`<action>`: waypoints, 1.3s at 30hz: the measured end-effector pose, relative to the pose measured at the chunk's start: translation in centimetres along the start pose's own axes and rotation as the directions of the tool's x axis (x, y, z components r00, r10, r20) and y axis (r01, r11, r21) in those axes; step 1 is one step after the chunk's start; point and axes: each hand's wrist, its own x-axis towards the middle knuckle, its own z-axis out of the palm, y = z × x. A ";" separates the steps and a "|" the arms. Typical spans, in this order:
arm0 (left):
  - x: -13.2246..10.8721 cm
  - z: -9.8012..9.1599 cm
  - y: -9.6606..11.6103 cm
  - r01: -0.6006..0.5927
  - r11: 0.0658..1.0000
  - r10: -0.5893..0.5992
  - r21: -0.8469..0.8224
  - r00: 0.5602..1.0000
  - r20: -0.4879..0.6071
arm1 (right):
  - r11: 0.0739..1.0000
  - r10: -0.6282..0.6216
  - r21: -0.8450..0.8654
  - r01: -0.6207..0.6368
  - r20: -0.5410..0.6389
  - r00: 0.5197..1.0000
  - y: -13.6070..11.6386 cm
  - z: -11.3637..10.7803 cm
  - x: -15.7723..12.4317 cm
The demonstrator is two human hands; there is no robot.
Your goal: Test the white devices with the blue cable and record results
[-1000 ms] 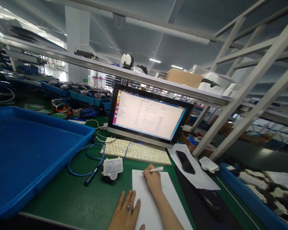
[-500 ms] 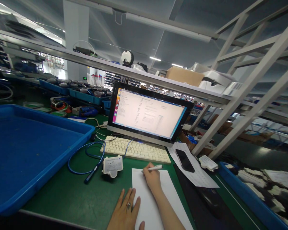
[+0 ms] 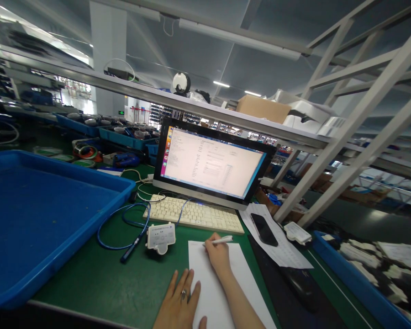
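A white sheet of paper (image 3: pixel 241 278) lies on the green table mat in front of me. My right hand (image 3: pixel 217 254) is closed round a white pen (image 3: pixel 223 240), its tip at the upper left part of the sheet. Flat at the sheet's lower left edge rests my left hand (image 3: pixel 181 299), fingers spread, with a ring on one finger. Beyond the paper is a cream keyboard (image 3: pixel 195 214). A white labelled device (image 3: pixel 160 236) sits left of the sheet, beside a looped blue cable (image 3: pixel 104 242).
A lit monitor (image 3: pixel 212 162) stands behind the keyboard. On the left is a large blue tray (image 3: pixel 55 201). To the right lie a phone (image 3: pixel 263 230) on printed papers (image 3: pixel 291 256), a black mouse (image 3: pixel 299 288), another white device (image 3: pixel 297 233) and a blue bin (image 3: pixel 356 285) of white parts.
My right hand with the pen has shifted very slightly to the right along the top of the sheet. The left hand stays in place.
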 end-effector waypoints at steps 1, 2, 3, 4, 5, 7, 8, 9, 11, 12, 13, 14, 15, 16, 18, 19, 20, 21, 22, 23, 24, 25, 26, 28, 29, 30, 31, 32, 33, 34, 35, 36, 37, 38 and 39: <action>0.0 0.0 0.0 0.001 1.000 -0.001 0.002 1.000 -0.001 | 1.000 -0.001 -0.001 0.001 -0.002 1.000 0.0 0.0 0.0; 0.0 0.1 0.0 0.002 1.000 -0.002 0.001 1.000 -0.003 | 1.000 -0.003 -0.003 0.003 -0.003 1.000 0.0 0.0 0.0; -0.1 0.1 0.0 0.002 1.000 -0.002 -0.001 1.000 -0.004 | 1.000 -0.006 -0.005 0.006 -0.005 1.000 0.0 0.0 0.0; -0.1 0.2 0.1 0.002 1.000 -0.002 -0.002 1.000 -0.006 | 1.000 -0.009 -0.008 0.009 -0.007 1.000 0.0 0.0 0.0; -0.1 0.3 0.1 0.002 1.000 -0.002 -0.001 1.000 -0.005 | 1.000 -0.012 -0.010 0.012 -0.010 1.000 0.0 0.0 0.0; -0.2 0.4 0.0 0.000 1.000 0.000 0.007 1.000 -0.004 | 1.000 -0.018 -0.014 0.018 -0.019 1.000 0.0 0.1 0.0; -0.2 0.4 0.0 -0.003 1.000 0.003 0.014 1.000 -0.005 | 1.000 -0.020 -0.016 0.020 -0.023 1.000 0.0 0.1 0.1; -0.2 0.4 0.0 -0.008 1.000 0.008 0.022 1.000 -0.006 | 1.000 -0.021 -0.017 0.020 -0.027 0.999 0.0 0.1 0.1; -0.1 0.3 -0.1 -0.023 0.999 0.024 0.035 1.000 -0.017 | 1.000 -0.018 -0.016 0.018 -0.031 0.999 0.0 0.1 0.1; -0.1 0.3 -0.2 -0.029 0.999 0.030 0.040 0.999 -0.023 | 1.000 -0.016 -0.013 0.016 -0.033 0.999 0.0 0.1 0.1; -0.1 0.2 -0.2 -0.033 0.999 0.034 0.043 0.999 -0.029 | 1.000 -0.014 -0.011 0.014 -0.035 0.999 -0.1 0.0 0.1; 0.0 0.2 -0.2 -0.034 0.998 0.036 0.044 0.999 -0.036 | 1.000 -0.012 -0.008 0.012 -0.038 0.999 -0.1 0.0 0.1; -0.1 0.2 -0.2 -0.033 0.999 0.035 0.043 0.999 -0.041 | 1.000 -0.010 -0.005 0.010 -0.040 0.999 -0.1 0.0 0.1; -0.1 0.2 -0.2 -0.031 0.999 0.033 0.041 0.999 -0.041 | 1.000 -0.008 -0.002 0.008 -0.041 0.999 -0.2 0.0 0.0; -0.3 0.4 -0.2 -0.029 0.999 0.030 0.034 0.999 -0.032 | 1.000 -0.002 0.003 0.003 -0.037 0.999 -0.2 -0.1 0.0; -0.4 0.5 -0.2 -0.029 0.999 0.030 0.028 0.999 -0.025 | 1.000 0.000 0.004 0.000 -0.034 0.999 -0.3 -0.1 0.0; -0.5 0.7 -0.1 -0.027 0.999 0.027 0.020 1.000 -0.014 | 1.000 0.002 0.005 -0.002 -0.032 0.999 -0.3 -0.1 0.0; -0.6 0.8 -0.1 -0.024 1.000 0.024 0.011 1.000 -0.004 | 1.000 0.003 0.005 -0.003 -0.029 1.000 -0.3 0.0 0.0; -0.8 1.0 -0.1 -0.022 1.000 0.022 0.001 1.000 0.006 | 1.000 0.003 0.006 -0.002 -0.026 1.000 -0.3 0.0 0.0; -0.9 1.1 -0.1 -0.018 1.000 0.018 -0.009 1.000 0.015 | 1.000 0.001 0.007 -0.001 -0.023 1.000 -0.3 0.0 0.0; -1.0 1.2 -0.1 -0.014 1.000 0.015 -0.017 1.000 0.024 | 1.000 -0.002 0.008 0.002 -0.019 1.000 -0.3 0.0 0.0; -1.0 1.2 -0.1 -0.010 1.000 0.010 -0.023 1.000 0.030 | 1.000 -0.005 0.010 0.005 -0.016 1.000 -0.3 0.0 -0.1; -1.0 1.3 -0.1 -0.005 1.000 0.006 -0.026 0.999 0.032 | 1.000 -0.008 0.013 0.008 -0.013 1.000 -0.4 0.0 -0.1; -1.0 1.2 -0.1 -0.005 1.000 0.005 -0.025 0.999 0.034 | 1.000 -0.012 0.020 0.013 -0.010 1.000 -0.5 -0.1 -0.1; -0.9 1.2 -0.1 -0.008 1.000 0.009 -0.021 0.999 0.035 | 1.000 -0.014 0.025 0.014 -0.011 1.000 -0.5 -0.1 -0.2; -0.9 1.2 -0.1 -0.012 1.000 0.012 -0.018 0.999 0.037 | 0.999 -0.014 0.031 0.014 -0.013 1.000 -0.5 -0.1 -0.2; -0.9 1.1 -0.1 -0.014 1.000 0.015 -0.017 0.999 0.039 | 0.999 -0.013 0.038 0.014 -0.017 1.000 -0.5 -0.1 -0.2; -0.9 1.1 -0.1 -0.014 1.000 0.015 -0.020 0.999 0.043 | 0.999 -0.011 0.047 0.012 -0.023 1.000 -0.5 -0.1 -0.2; -0.9 1.2 -0.1 -0.010 1.000 0.011 -0.026 0.999 0.050 | 0.998 -0.006 0.059 0.007 -0.028 1.000 -0.4 -0.1 -0.2; -0.9 1.2 -0.1 -0.005 0.999 0.007 -0.033 0.998 0.059 | 0.997 0.003 0.074 0.000 -0.034 0.999 -0.3 -0.1 -0.1; -1.0 1.3 -0.1 -0.003 0.999 0.005 -0.038 0.998 0.068 | 0.996 0.016 0.093 -0.012 -0.041 0.999 -0.1 0.0 0.0; -1.0 1.3 -0.1 -0.003 0.999 0.006 -0.038 0.997 0.077 | 0.993 0.034 0.116 -0.029 -0.048 0.998 0.0 0.1 0.2; -1.1 1.4 -0.2 -0.007 0.999 0.010 -0.033 0.996 0.086 | 0.989 0.055 0.139 -0.047 -0.054 0.997 0.1 0.1 0.4; -1.1 1.4 -0.3 -0.015 1.000 0.017 -0.024 0.996 0.092 | 0.985 0.075 0.163 -0.065 -0.059 0.995 0.1 0.0 0.6; -1.1 1.4 -0.4 -0.027 1.000 0.028 -0.016 0.995 0.092 | 0.979 0.092 0.186 -0.079 -0.062 0.994 0.1 -0.2 0.6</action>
